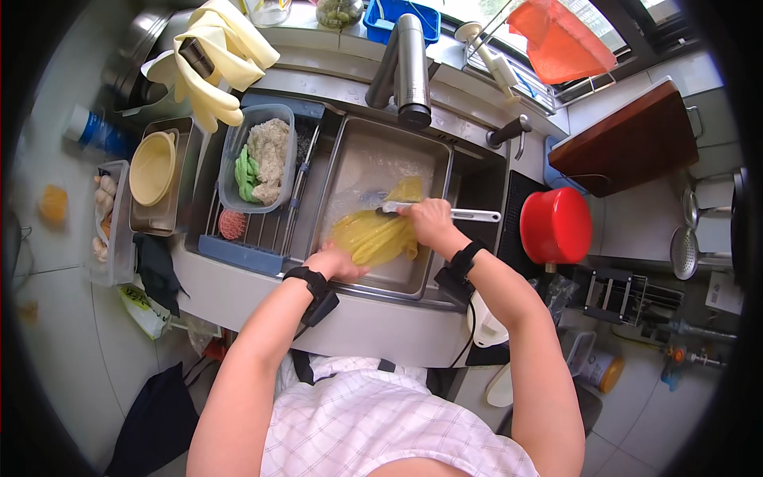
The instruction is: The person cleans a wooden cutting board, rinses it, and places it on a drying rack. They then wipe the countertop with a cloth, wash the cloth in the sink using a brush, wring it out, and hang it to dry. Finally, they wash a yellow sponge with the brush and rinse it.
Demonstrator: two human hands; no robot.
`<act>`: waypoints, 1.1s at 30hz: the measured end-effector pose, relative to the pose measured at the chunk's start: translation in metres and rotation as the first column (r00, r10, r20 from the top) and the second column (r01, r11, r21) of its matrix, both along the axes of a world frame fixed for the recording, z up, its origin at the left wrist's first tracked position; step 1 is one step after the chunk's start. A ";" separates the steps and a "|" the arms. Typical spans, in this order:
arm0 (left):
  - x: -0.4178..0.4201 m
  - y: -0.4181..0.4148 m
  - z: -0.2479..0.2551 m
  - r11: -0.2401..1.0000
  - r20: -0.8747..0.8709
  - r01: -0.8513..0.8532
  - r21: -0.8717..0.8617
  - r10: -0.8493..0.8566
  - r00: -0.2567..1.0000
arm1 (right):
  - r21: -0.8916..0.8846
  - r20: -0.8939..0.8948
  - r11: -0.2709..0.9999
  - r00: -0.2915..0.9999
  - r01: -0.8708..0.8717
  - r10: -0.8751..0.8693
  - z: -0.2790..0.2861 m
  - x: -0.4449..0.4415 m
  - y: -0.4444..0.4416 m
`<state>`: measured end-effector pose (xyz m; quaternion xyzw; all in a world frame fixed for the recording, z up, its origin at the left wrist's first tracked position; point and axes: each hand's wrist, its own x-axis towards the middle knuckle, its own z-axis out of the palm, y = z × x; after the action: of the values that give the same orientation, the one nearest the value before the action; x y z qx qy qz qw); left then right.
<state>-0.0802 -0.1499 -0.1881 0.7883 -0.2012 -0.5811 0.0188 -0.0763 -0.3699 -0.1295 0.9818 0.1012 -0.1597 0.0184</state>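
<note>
A yellow cloth [372, 235] lies wet in shallow water inside a rectangular metal basin [411, 280], which sits in the sink. At the cloth's lower left edge, my left hand [338, 262] holds it, with some fingers hidden. My right hand [430, 219] grips a brush with a white handle [480, 215]. The handle sticks out to the right, past the basin's rim. The brush's head points left over the cloth and is partly blurred. Above the basin's far end hangs the metal faucet [413, 77].
Left of the basin, a plastic tub [222, 179] with beige and green cloths stands on a rack [244, 253]. Rubber gloves [208, 89] hang behind it. To the right are a red pot [555, 226] and a wooden board [632, 143]. A garlic container [119, 250] stands far left.
</note>
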 end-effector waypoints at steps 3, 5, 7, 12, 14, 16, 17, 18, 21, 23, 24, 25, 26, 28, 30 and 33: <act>-0.002 0.001 -0.001 0.999 -0.005 -0.032 -0.005 0.032 0.999 | -0.095 0.024 0.995 0.999 -0.035 0.037 0.006 0.005 0.007; -0.006 -0.001 0.012 0.999 0.016 -0.035 0.005 0.035 0.999 | 0.021 0.009 0.997 0.998 -0.068 0.068 -0.006 -0.018 0.045; -0.007 0.004 0.008 0.999 -0.032 -0.031 -0.020 0.030 0.999 | 0.244 -0.228 0.965 0.962 -0.094 0.151 0.020 -0.036 0.092; -0.008 0.009 0.007 0.997 0.031 -0.017 -0.080 0.019 0.999 | -0.035 -0.193 0.997 0.979 0.062 -0.067 0.010 -0.013 0.023; -0.008 0.007 0.008 0.997 0.047 0.001 -0.073 0.002 0.999 | -0.084 -0.111 0.996 0.993 0.038 -0.048 0.025 0.002 0.011; -0.013 0.010 0.003 0.997 0.079 0.010 -0.070 -0.004 0.997 | -0.077 -0.087 0.997 0.996 0.001 -0.008 0.023 0.004 0.018; -0.010 0.012 0.002 0.998 0.056 0.017 -0.062 -0.013 0.998 | -0.054 -0.070 0.998 0.997 -0.029 0.025 0.016 -0.003 0.030; -0.008 0.014 0.006 0.998 0.028 0.020 -0.053 -0.018 0.999 | 0.009 -0.124 1.000 0.992 -0.024 0.025 0.026 -0.009 0.053; -0.004 0.012 0.015 0.996 0.018 0.023 -0.091 -0.021 1.000 | 0.216 -0.210 0.975 0.972 -0.056 0.102 -0.007 -0.031 0.079; -0.003 0.019 0.016 0.994 0.032 0.013 -0.110 -0.009 0.999 | 0.136 -0.184 0.991 0.983 0.008 0.017 -0.019 -0.016 0.052; -0.006 0.019 0.010 0.994 0.054 0.006 -0.111 0.000 0.999 | 0.091 -0.182 0.993 0.982 0.069 -0.052 -0.014 -0.006 0.038; -0.007 0.018 0.010 0.994 0.032 0.024 -0.102 -0.021 0.999 | 0.034 -0.122 0.996 0.989 0.086 -0.081 -0.008 0.002 0.023; -0.003 0.015 0.011 0.994 0.018 0.038 -0.100 -0.037 0.999 | 0.041 -0.036 0.997 0.997 0.063 -0.062 -0.004 0.009 0.006; 0.004 0.012 0.012 0.994 0.001 0.059 -0.096 -0.059 0.998 | -0.026 -0.008 0.992 0.993 0.120 -0.121 0.003 0.027 -0.011; 0.007 0.017 0.010 0.981 0.018 0.032 -0.191 -0.029 0.999 | -0.041 0.037 0.985 0.986 0.166 -0.165 0.006 0.038 -0.016; 0.031 0.018 0.017 0.908 -0.074 -0.320 -0.270 0.312 0.947 | 0.029 0.044 0.961 0.960 0.275 -0.276 0.007 0.056 -0.016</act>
<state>-0.0496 -0.1316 -0.1710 0.7914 -0.1502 -0.5477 0.2260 -0.0198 -0.3855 -0.1227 0.9900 -0.0352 -0.1362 -0.0129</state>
